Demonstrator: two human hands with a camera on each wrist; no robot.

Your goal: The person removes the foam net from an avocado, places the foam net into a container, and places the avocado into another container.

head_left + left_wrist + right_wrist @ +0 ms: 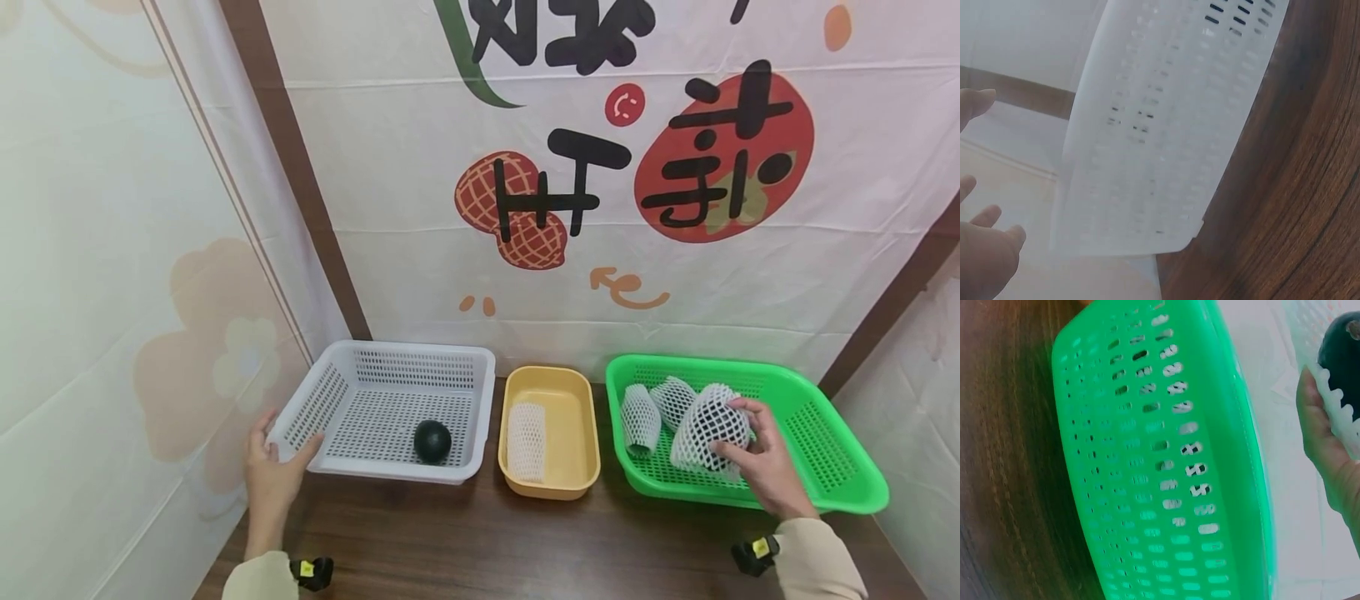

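My right hand [767, 462] grips a white foam net sleeve [708, 429] above the green basket [855, 487], thumb on one side and fingers on the other. Inside that sleeve is a dark green round fruit [1341, 362], its stem scar showing in the right wrist view. Two more foam net sleeves, one [641, 419] at the basket's left and another [672, 402] behind it, lie in the green basket. At the front left corner of the white basket [390, 475], my left hand [273, 479] has its fingers spread and holds nothing; whether it touches the rim I cannot tell.
A dark green round fruit [432, 441] sits in the white basket's front right. Between the baskets stands a yellow tray [570, 433] with a flattened foam net sleeve [527, 442] in it. Printed cloth [420, 250] hangs behind the brown wooden table [525, 542].
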